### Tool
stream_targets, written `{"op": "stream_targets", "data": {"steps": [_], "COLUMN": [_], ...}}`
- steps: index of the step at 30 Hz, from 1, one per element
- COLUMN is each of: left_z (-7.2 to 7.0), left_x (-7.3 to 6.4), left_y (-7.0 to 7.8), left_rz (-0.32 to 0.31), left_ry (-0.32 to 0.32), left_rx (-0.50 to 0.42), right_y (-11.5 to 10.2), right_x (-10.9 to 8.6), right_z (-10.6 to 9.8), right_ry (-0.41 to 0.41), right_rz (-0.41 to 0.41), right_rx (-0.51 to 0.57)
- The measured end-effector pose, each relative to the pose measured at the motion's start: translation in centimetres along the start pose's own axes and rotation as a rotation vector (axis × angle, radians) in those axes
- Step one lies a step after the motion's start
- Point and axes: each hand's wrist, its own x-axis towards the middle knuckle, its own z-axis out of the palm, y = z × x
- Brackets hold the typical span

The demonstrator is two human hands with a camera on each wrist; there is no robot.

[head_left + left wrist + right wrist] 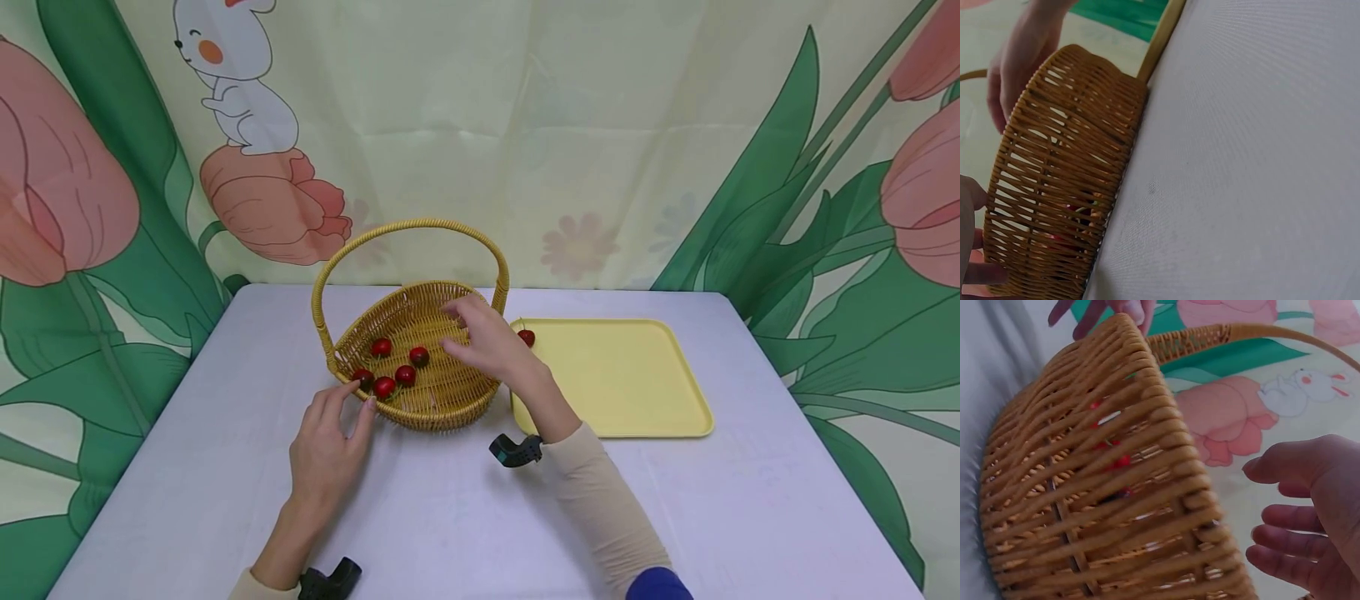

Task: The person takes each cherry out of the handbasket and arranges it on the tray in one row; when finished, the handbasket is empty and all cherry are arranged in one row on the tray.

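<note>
A wicker basket point(450, 412) with a tall arched handle point(431, 223) stands on the table, several dark red cherries point(406, 376) lying in its left part. My left hand point(330, 450) holds the near-left rim with thumb and fingertips, right beside the cherries. Over the basket's right side hovers my right hand point(487, 337), fingers apart and loosely bent, nothing between them. The right wrist view shows this hand point(1310, 512) beside the rim, thumb and fingers spread. Another cherry point(527, 337) is at the left edge of the yellow tray point(615, 383).
The tray lies just right of the basket, under the right forearm's side. A white cloth covers the table point(420, 517). Behind it hangs a curtain point(465, 100) printed with tulips and a rabbit. The basket's handle arches up behind both hands.
</note>
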Motion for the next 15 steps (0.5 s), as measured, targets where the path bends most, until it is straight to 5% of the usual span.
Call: {"op": "stream_targets", "data": {"steps": [15], "left_z": [0.0], "left_x": [0.0], "left_y": [0.0], "left_rz": [-0.002], "left_ry": [-0.005], "left_rx": [0.005], "right_y": [0.0], "right_x": [2.1], "right_z": [3.0], "right_ry": [-0.162], "right_rz": [0.062], "right_rx": [-0.031]}}
